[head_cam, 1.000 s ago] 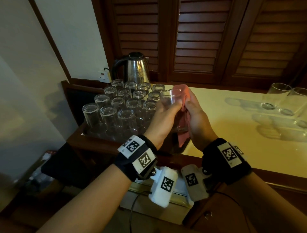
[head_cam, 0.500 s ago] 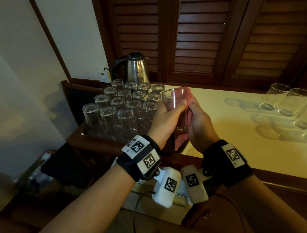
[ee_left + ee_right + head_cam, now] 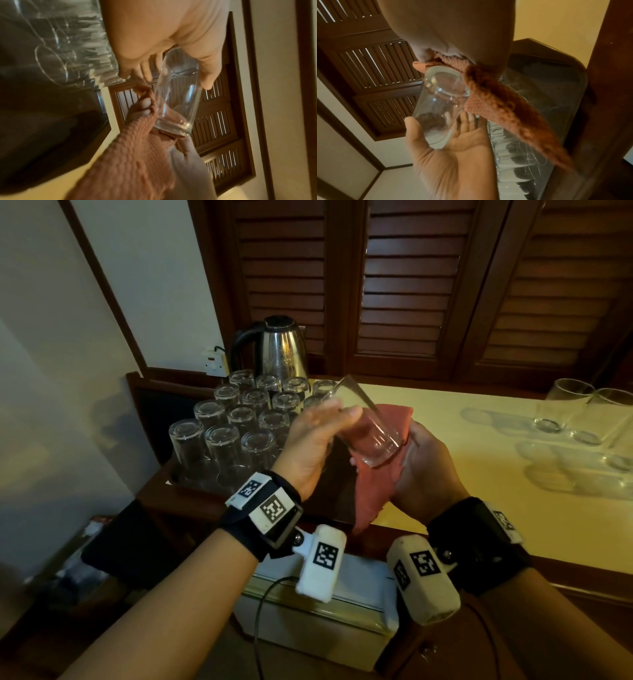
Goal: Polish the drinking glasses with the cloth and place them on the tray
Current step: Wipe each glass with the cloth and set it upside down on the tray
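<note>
From the head view, the left hand (image 3: 308, 446) gripped a tilted glass (image 3: 368, 433) near its rim, above the counter's (image 3: 479, 474) front edge. The right hand (image 3: 424, 470) cupped its base through the cloth (image 3: 373, 491). Upturned glasses (image 3: 236, 426) stood on the tray (image 3: 191, 487).

The left wrist view showed thumb and fingers round the glass (image 3: 178, 94).

The right wrist view showed the cloth (image 3: 496, 100) pinched against the base.

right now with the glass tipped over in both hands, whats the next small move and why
Probably turn the glass a little against the cloth. The left hand grips its rim end, and the right hand cups the base in the cloth, so only the base end is being wiped; the upper wall is bare.
</note>
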`<action>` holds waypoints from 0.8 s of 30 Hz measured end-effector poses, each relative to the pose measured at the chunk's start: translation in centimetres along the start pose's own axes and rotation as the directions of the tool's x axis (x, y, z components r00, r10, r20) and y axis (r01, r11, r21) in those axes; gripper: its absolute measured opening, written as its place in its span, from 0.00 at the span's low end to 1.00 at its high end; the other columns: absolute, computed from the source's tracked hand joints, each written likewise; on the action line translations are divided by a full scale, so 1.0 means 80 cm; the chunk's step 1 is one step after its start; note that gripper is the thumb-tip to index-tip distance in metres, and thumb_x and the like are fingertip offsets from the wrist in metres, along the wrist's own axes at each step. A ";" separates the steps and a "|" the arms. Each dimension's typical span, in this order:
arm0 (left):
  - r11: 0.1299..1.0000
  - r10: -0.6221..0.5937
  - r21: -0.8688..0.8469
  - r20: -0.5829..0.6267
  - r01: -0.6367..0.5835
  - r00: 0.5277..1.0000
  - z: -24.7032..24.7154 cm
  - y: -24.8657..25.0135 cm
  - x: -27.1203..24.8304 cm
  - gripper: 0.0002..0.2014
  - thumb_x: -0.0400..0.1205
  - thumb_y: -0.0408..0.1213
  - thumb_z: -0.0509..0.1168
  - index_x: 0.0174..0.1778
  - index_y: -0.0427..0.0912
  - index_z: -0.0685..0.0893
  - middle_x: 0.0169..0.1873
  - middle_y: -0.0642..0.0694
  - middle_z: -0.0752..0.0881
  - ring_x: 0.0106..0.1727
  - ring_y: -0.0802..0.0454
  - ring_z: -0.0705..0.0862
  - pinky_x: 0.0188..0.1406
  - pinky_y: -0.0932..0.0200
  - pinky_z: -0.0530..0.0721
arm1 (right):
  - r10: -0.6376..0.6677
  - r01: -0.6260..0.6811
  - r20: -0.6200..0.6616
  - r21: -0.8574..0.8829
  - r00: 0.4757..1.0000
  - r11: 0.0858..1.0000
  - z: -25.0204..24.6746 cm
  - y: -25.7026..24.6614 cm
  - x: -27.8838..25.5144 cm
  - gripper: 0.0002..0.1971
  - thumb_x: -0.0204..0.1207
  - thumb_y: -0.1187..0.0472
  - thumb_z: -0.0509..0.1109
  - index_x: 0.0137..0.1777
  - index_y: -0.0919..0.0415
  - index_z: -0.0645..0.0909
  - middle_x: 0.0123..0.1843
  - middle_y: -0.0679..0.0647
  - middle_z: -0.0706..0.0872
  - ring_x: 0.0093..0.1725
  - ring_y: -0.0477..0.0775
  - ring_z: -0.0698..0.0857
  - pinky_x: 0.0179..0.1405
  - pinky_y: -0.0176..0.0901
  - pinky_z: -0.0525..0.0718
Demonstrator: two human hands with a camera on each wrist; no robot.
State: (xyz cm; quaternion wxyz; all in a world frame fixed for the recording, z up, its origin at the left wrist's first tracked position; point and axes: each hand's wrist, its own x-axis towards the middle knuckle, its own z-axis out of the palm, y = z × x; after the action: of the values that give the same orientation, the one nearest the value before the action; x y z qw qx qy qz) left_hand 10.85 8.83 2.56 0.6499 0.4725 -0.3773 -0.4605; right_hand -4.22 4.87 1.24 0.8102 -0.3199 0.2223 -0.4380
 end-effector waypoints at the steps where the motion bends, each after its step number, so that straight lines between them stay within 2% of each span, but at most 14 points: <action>1: 1.000 0.020 -0.001 0.005 -0.020 1.000 -0.002 -0.001 0.000 0.33 0.67 0.38 0.81 0.67 0.36 0.80 0.61 0.42 0.88 0.64 0.46 0.86 0.67 0.48 0.82 | 0.010 -0.010 -0.009 0.008 1.000 1.000 0.001 -0.001 0.002 0.18 0.90 0.52 0.57 0.61 0.64 0.83 0.56 0.61 0.91 0.56 0.62 0.90 0.56 0.56 0.90; 4: 0.993 0.089 0.064 0.086 -0.095 0.992 -0.003 -0.005 -0.004 0.37 0.67 0.23 0.80 0.73 0.33 0.74 0.56 0.42 0.90 0.59 0.50 0.89 0.65 0.51 0.85 | 0.066 -0.066 0.005 0.031 0.998 0.997 0.009 0.002 0.002 0.27 0.90 0.44 0.53 0.71 0.65 0.81 0.65 0.64 0.89 0.66 0.62 0.87 0.68 0.57 0.84; 6: 0.982 0.131 0.111 0.164 -0.150 0.978 -0.002 -0.008 -0.006 0.36 0.67 0.17 0.78 0.71 0.35 0.75 0.53 0.47 0.89 0.56 0.55 0.89 0.60 0.59 0.86 | 0.062 -0.062 -0.005 0.027 0.998 0.998 0.011 0.009 0.006 0.26 0.89 0.45 0.55 0.72 0.66 0.80 0.67 0.64 0.87 0.68 0.63 0.85 0.71 0.59 0.81; 8: 0.970 0.176 0.126 0.216 -0.206 0.960 -0.002 -0.010 -0.007 0.36 0.63 0.22 0.81 0.67 0.38 0.77 0.53 0.50 0.89 0.57 0.57 0.88 0.58 0.63 0.85 | 0.085 -0.085 -0.010 0.005 0.996 0.996 0.009 0.015 0.011 0.25 0.90 0.50 0.55 0.75 0.69 0.77 0.70 0.68 0.84 0.72 0.66 0.82 0.75 0.62 0.77; 11: 0.959 0.234 0.111 0.210 -0.261 0.949 -0.005 -0.010 -0.007 0.37 0.61 0.33 0.81 0.67 0.39 0.77 0.56 0.46 0.87 0.61 0.52 0.87 0.60 0.60 0.85 | 0.110 -0.110 0.001 -0.021 0.994 0.994 0.005 0.014 0.013 0.25 0.90 0.55 0.52 0.78 0.70 0.74 0.74 0.71 0.81 0.75 0.69 0.79 0.80 0.63 0.72; 15: 0.944 0.267 0.149 0.183 -0.295 0.946 -0.010 -0.012 -0.002 0.37 0.62 0.35 0.82 0.68 0.40 0.76 0.60 0.42 0.86 0.65 0.46 0.85 0.64 0.54 0.85 | 0.086 -0.087 -0.017 -0.066 0.996 0.994 0.000 0.009 0.010 0.22 0.90 0.60 0.51 0.77 0.71 0.75 0.71 0.70 0.83 0.73 0.67 0.82 0.78 0.59 0.76; 17: 0.938 0.258 0.184 0.189 -0.293 0.947 -0.009 -0.016 -0.001 0.37 0.61 0.35 0.82 0.67 0.42 0.77 0.61 0.40 0.86 0.66 0.43 0.85 0.68 0.43 0.84 | 0.078 -0.082 -0.051 -0.079 0.996 0.994 0.002 0.010 0.010 0.23 0.90 0.60 0.51 0.76 0.71 0.75 0.71 0.70 0.84 0.72 0.66 0.83 0.77 0.59 0.77; 19: 0.937 0.246 0.202 0.195 -0.284 0.949 -0.006 -0.023 -0.001 0.38 0.60 0.36 0.82 0.67 0.43 0.78 0.60 0.39 0.87 0.66 0.42 0.85 0.70 0.37 0.81 | 0.065 -0.073 -0.081 -0.091 0.995 0.993 0.008 0.009 0.011 0.23 0.90 0.58 0.50 0.75 0.69 0.77 0.68 0.68 0.86 0.67 0.64 0.87 0.71 0.57 0.82; 21: 0.933 0.242 0.225 0.188 -0.282 0.952 -0.004 -0.026 0.001 0.38 0.60 0.37 0.82 0.68 0.43 0.78 0.60 0.40 0.87 0.66 0.43 0.85 0.71 0.36 0.81 | 0.065 -0.075 -0.106 -0.096 0.992 0.993 0.012 0.009 0.012 0.23 0.90 0.57 0.49 0.73 0.68 0.80 0.65 0.67 0.88 0.63 0.62 0.89 0.66 0.56 0.85; 24: 0.913 0.268 0.272 0.161 -0.304 0.950 -0.009 -0.024 0.005 0.38 0.60 0.40 0.82 0.68 0.44 0.78 0.61 0.42 0.87 0.66 0.45 0.85 0.71 0.40 0.81 | 0.065 -0.088 -0.148 -0.160 0.987 0.983 0.008 0.011 0.011 0.23 0.90 0.60 0.50 0.73 0.70 0.78 0.65 0.69 0.88 0.67 0.66 0.87 0.73 0.60 0.80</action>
State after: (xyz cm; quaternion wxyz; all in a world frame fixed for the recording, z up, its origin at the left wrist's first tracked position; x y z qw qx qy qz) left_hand 11.13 8.42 0.58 0.6091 0.4744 -0.5451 -0.3268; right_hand -2.82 4.68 1.02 0.7791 -0.3453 0.3274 -0.4081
